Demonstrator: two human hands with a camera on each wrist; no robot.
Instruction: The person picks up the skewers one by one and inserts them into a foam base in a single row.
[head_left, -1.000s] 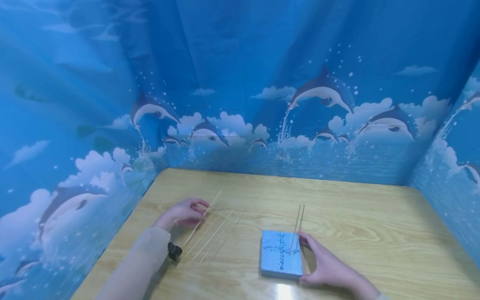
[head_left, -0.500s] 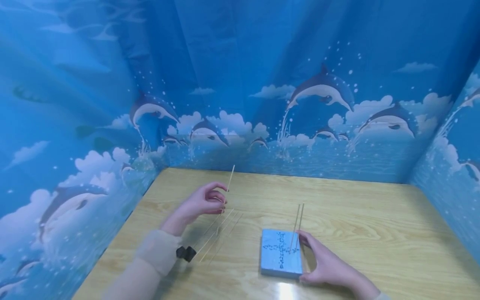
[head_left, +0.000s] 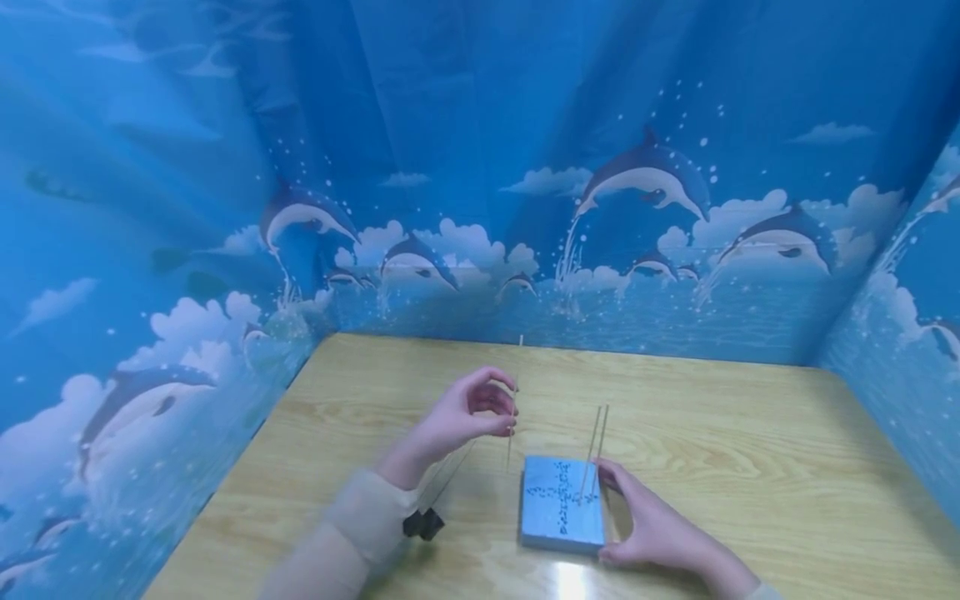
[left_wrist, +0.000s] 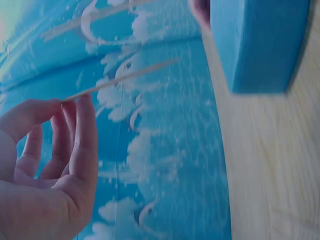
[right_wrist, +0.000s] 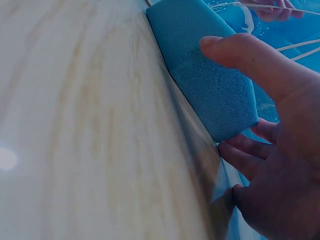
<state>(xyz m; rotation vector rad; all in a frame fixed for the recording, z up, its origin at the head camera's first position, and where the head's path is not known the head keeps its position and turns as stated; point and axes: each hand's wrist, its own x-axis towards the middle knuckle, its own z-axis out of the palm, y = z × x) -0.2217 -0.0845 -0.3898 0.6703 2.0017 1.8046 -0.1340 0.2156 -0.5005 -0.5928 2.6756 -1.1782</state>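
My left hand [head_left: 468,408] is raised over the table, left of the block, pinching a thin wooden skewer [left_wrist: 127,77] between thumb and fingertips. In the head view that skewer points nearly straight up and down. A light blue foam block [head_left: 543,521] lies flat on the table, its top pricked with small dark holes that make a cross. Two upright skewers [head_left: 603,433] stick out of it near its right edge. With thumb and fingers, my right hand [head_left: 656,529] grips the block's right side; its palm side shows in the right wrist view.
More loose skewers [head_left: 453,477] lie on the wooden table [head_left: 712,433], mostly hidden behind my left wrist and sleeve. A small black wrist device [head_left: 423,523] hangs below the left cuff. Blue dolphin-print curtain [head_left: 465,167] encloses the table at the back and sides.
My left hand has lifted a skewer from beside the loose ones, turned it upright and carried it right toward the block. My right hand and the block have stayed put.
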